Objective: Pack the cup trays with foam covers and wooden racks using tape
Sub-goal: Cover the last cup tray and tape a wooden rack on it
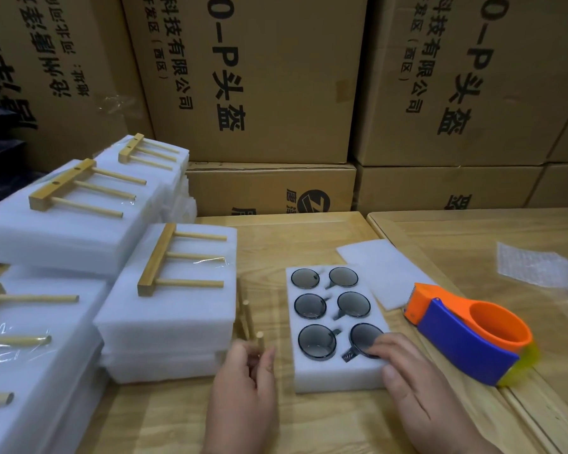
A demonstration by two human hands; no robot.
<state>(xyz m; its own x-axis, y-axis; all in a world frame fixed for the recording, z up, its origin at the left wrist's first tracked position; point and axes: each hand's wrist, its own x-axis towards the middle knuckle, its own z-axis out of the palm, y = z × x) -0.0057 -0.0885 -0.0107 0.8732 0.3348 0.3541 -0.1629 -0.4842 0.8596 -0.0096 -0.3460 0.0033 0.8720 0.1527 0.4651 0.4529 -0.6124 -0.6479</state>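
Note:
A white foam cup tray lies on the wooden table, holding several dark glass cups in two columns. My right hand rests on the tray's near right corner, fingers over the nearest right cup. To the tray's left, my left hand grips a wooden rack by its pegs, which stand upright and look blurred. Behind the tray lies a flat foam cover. An orange and blue tape dispenser sits to the right.
Packed foam trays with wooden racks taped on top are stacked along the left side. Tall cardboard boxes wall off the back. A bubble wrap piece lies on the second table at right.

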